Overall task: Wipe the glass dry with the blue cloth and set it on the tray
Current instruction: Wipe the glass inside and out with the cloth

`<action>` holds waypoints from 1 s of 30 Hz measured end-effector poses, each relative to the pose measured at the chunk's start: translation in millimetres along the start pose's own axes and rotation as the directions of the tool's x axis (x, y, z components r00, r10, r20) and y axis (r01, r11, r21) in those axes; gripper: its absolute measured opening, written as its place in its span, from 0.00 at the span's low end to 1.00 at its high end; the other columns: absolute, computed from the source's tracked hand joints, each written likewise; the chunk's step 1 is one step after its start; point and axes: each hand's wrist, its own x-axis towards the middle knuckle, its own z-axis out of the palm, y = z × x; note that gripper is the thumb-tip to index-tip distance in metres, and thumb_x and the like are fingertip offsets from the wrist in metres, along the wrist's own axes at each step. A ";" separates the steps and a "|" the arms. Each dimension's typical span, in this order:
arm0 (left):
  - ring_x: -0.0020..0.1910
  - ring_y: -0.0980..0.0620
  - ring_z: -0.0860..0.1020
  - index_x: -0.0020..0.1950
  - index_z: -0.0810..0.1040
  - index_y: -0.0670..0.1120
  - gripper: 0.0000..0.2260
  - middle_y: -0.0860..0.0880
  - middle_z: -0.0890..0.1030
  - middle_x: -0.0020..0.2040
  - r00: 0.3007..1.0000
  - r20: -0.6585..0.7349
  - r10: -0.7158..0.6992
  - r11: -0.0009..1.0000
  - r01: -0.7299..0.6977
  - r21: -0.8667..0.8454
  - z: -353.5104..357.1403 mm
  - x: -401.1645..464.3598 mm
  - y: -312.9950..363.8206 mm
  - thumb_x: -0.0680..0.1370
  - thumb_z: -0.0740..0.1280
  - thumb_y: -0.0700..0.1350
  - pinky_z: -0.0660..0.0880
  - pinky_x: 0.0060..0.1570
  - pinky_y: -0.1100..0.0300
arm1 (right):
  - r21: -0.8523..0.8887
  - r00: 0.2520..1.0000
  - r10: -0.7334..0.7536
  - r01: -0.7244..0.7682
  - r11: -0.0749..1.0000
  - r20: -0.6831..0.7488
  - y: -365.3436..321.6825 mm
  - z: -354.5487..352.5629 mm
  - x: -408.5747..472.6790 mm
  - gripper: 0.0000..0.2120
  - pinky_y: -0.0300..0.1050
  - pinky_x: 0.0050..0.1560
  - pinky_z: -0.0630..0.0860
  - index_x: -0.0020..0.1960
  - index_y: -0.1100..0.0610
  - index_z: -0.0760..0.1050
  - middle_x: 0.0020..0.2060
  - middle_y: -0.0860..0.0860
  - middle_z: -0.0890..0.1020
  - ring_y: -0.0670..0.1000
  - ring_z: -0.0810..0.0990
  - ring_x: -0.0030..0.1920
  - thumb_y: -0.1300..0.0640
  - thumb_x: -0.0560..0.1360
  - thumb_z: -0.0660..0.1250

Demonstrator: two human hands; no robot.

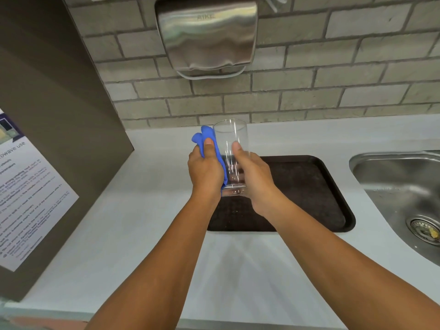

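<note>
A tall clear glass (230, 139) is held upright in the air above the left part of a dark brown tray (307, 186). My right hand (254, 179) grips the glass low on its right side, thumb up on the wall. My left hand (206, 172) holds a bunched blue cloth (204, 138) and presses it against the glass's left side. The cloth runs down behind my left palm to the glass's base. The tray lies flat on the white counter with nothing on it.
A steel sink (400, 186) with a drain sits at the right. A steel hand dryer (207, 34) hangs on the brick wall above the glass. A dark cabinet side with a printed notice (26, 198) stands at the left. White counter (142, 234) spreads below.
</note>
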 end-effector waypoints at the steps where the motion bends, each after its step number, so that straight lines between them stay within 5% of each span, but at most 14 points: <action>1: 0.44 0.49 0.80 0.51 0.75 0.49 0.14 0.42 0.80 0.53 1.000 -0.004 0.022 0.999 -0.022 0.023 1.3 0.2 -2.1 0.82 0.56 0.56 0.77 0.43 0.57 | -0.038 1.000 -0.009 0.009 0.999 0.002 0.0 1.3 -0.6 0.26 0.52 0.52 0.84 0.58 0.54 0.78 0.56 0.55 0.85 0.55 0.86 0.54 0.35 0.72 0.70; 4: 0.49 0.50 0.79 0.53 0.75 0.49 0.12 0.44 0.77 0.55 0.990 0.012 0.138 0.988 -0.139 0.070 2.6 -4.4 -2.4 0.82 0.57 0.55 0.76 0.48 0.57 | -0.053 0.999 -0.018 0.016 0.998 -0.031 0.7 1.1 1.0 0.27 0.55 0.57 0.82 0.52 0.53 0.80 0.54 0.54 0.85 0.54 0.85 0.54 0.33 0.66 0.73; 7: 0.41 0.52 0.77 0.47 0.73 0.52 0.10 0.46 0.76 0.48 0.978 0.044 0.203 0.970 -0.207 0.127 -2.7 -7.1 0.1 0.82 0.58 0.54 0.73 0.42 0.60 | 0.069 1.000 0.023 -0.023 0.997 0.008 0.1 -4.4 -0.6 0.24 0.58 0.55 0.84 0.52 0.57 0.81 0.50 0.62 0.85 0.61 0.87 0.50 0.38 0.69 0.74; 9: 0.38 0.49 0.79 0.52 0.77 0.48 0.13 0.47 0.80 0.41 0.993 0.105 -0.043 0.999 0.044 -0.004 -6.4 -3.1 -0.5 0.81 0.59 0.55 0.77 0.38 0.58 | 0.173 0.997 0.058 -0.067 0.983 0.059 -1.5 -7.5 -1.8 0.25 0.53 0.46 0.85 0.58 0.61 0.80 0.48 0.60 0.84 0.58 0.87 0.45 0.41 0.74 0.71; 11: 0.38 0.46 0.82 0.53 0.81 0.45 0.14 0.46 0.84 0.36 0.921 0.241 -0.307 0.926 0.347 -0.149 -10.1 -1.6 -3.8 0.80 0.63 0.55 0.80 0.43 0.52 | 0.236 0.990 0.062 -0.090 0.967 0.125 -3.1 -9.6 -2.4 0.26 0.49 0.43 0.83 0.61 0.61 0.81 0.49 0.57 0.86 0.55 0.87 0.44 0.42 0.74 0.70; 13: 0.38 0.45 0.83 0.52 0.82 0.45 0.14 0.46 0.84 0.35 0.896 0.277 -0.347 0.902 0.399 -0.164 -11.1 -1.8 -8.3 0.79 0.64 0.54 0.80 0.44 0.50 | 0.252 0.986 0.062 -0.101 0.962 0.156 -2.3 -10.0 -1.6 0.26 0.48 0.43 0.82 0.61 0.62 0.81 0.48 0.56 0.87 0.54 0.87 0.44 0.42 0.75 0.68; 16: 0.41 0.45 0.84 0.54 0.79 0.50 0.12 0.43 0.84 0.44 0.953 0.189 -0.237 0.964 0.255 -0.080 -8.6 -5.4 -7.0 0.81 0.60 0.55 0.81 0.41 0.52 | 0.243 0.991 0.077 -0.101 0.965 0.106 1.0 -10.7 -1.6 0.26 0.50 0.43 0.83 0.62 0.61 0.77 0.46 0.57 0.84 0.55 0.86 0.42 0.41 0.77 0.67; 18: 0.45 0.50 0.82 0.47 0.76 0.56 0.08 0.42 0.80 0.50 0.989 0.151 0.006 1.000 -0.008 0.016 -7.4 -10.6 -5.8 0.81 0.58 0.54 0.81 0.46 0.55 | 0.240 0.992 0.080 -0.101 0.966 0.096 2.6 -11.2 -0.9 0.28 0.52 0.43 0.83 0.64 0.62 0.76 0.46 0.59 0.84 0.57 0.86 0.42 0.40 0.77 0.67; 20: 0.41 0.65 0.77 0.45 0.73 0.56 0.07 0.48 0.74 0.51 0.947 0.175 0.270 0.946 -0.295 0.136 -7.6 -16.7 -3.3 0.82 0.59 0.52 0.75 0.45 0.70 | 0.251 0.988 0.078 -0.109 0.962 0.131 2.1 -13.8 -0.9 0.23 0.51 0.42 0.83 0.58 0.60 0.79 0.45 0.58 0.85 0.57 0.86 0.41 0.40 0.78 0.66; 22: 0.39 0.67 0.75 0.46 0.74 0.54 0.06 0.50 0.71 0.51 0.917 0.192 0.350 0.913 -0.380 0.148 -6.1 -16.1 -2.1 0.81 0.60 0.51 0.73 0.44 0.73 | 0.274 0.980 0.080 -0.128 0.953 0.180 1.0 -16.7 -0.3 0.22 0.52 0.45 0.82 0.54 0.59 0.80 0.43 0.57 0.86 0.57 0.86 0.41 0.39 0.78 0.65; 23: 0.41 0.64 0.77 0.48 0.75 0.53 0.07 0.48 0.74 0.52 0.938 0.173 0.300 0.940 -0.321 0.111 -5.5 -13.4 -2.0 0.81 0.60 0.52 0.76 0.47 0.68 | 0.285 0.976 0.080 -0.138 0.948 0.204 -0.2 -17.7 0.1 0.23 0.53 0.47 0.82 0.53 0.59 0.80 0.42 0.57 0.86 0.57 0.85 0.41 0.39 0.78 0.64; 25: 0.44 0.50 0.82 0.56 0.76 0.49 0.13 0.43 0.80 0.51 0.989 0.150 -0.013 0.999 0.020 -0.043 -5.6 -5.1 1.7 0.81 0.59 0.56 0.81 0.46 0.52 | 0.311 0.967 0.075 -0.152 0.938 0.245 -2.0 -18.4 0.0 0.23 0.54 0.48 0.80 0.50 0.58 0.81 0.40 0.56 0.85 0.56 0.84 0.40 0.39 0.78 0.62; 27: 0.42 0.43 0.83 0.61 0.77 0.45 0.18 0.42 0.83 0.47 0.928 0.228 -0.295 0.923 0.339 -0.182 -6.8 -0.8 2.3 0.80 0.60 0.57 0.81 0.43 0.48 | 0.326 0.963 0.071 -0.157 0.932 0.260 -1.3 -19.2 0.3 0.22 0.55 0.51 0.79 0.49 0.56 0.82 0.41 0.54 0.85 0.55 0.85 0.42 0.38 0.78 0.61; 30: 0.45 0.42 0.84 0.62 0.78 0.45 0.19 0.41 0.84 0.48 0.907 0.234 -0.350 0.903 0.393 -0.173 -8.1 1.7 -2.7 0.80 0.62 0.57 0.81 0.47 0.47 | 0.305 0.971 0.078 -0.147 0.941 0.228 5.6 -16.4 -2.3 0.24 0.59 0.56 0.80 0.55 0.57 0.83 0.48 0.56 0.85 0.57 0.85 0.47 0.37 0.78 0.62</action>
